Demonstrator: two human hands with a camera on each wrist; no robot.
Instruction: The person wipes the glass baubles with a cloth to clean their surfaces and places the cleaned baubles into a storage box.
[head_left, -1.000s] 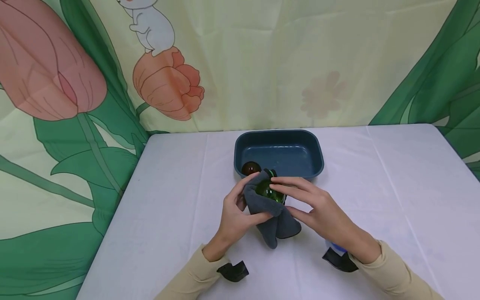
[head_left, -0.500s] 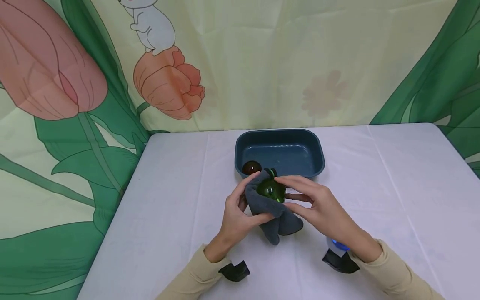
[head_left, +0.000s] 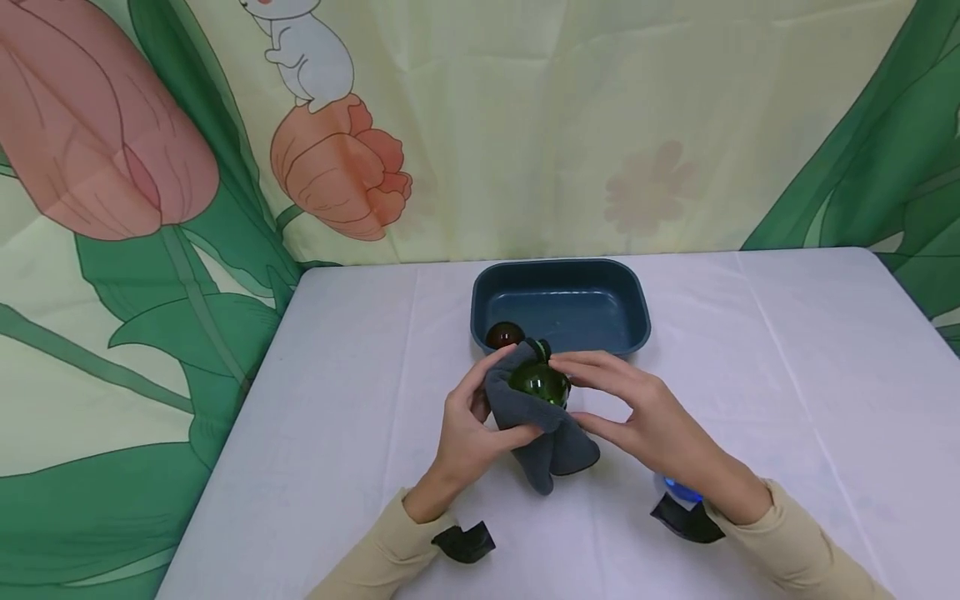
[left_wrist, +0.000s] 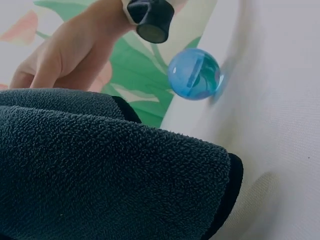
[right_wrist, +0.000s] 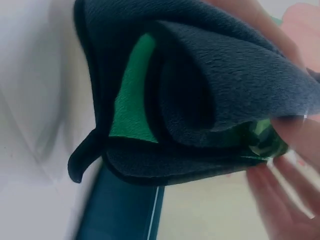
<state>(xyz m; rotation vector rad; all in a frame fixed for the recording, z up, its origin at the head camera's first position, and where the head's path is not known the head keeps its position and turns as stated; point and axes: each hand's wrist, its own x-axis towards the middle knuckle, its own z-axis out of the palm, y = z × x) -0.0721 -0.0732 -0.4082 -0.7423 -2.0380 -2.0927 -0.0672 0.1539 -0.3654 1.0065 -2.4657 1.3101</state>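
Observation:
A clear green ball (head_left: 538, 382) sits in the folds of a dark grey cloth (head_left: 525, 412) with black edging and a green underside. My left hand (head_left: 474, 425) grips the cloth round the ball from the left, thumb in front. On the other side my right hand (head_left: 637, 404) has its thumb and fingers at the ball's right edge, pinching it. In the right wrist view the green ball (right_wrist: 265, 137) shows between the right fingers and the cloth. The cloth hides the ball's underside. Cloth fills much of the left wrist view, with the right hand behind it.
A dark blue tray (head_left: 570, 317) stands just beyond the hands, with a dark reddish-brown ball (head_left: 505, 335) in its near left corner. A clear blue ball (left_wrist: 194, 74) lies on the white tablecloth (head_left: 360, 375), partly under the right wrist in the head view. A printed curtain (head_left: 525, 125) hangs behind.
The right fingers have shifted from across the top of the green ball to its right edge, uncovering more of it. The left hand keeps its hold on the cloth.

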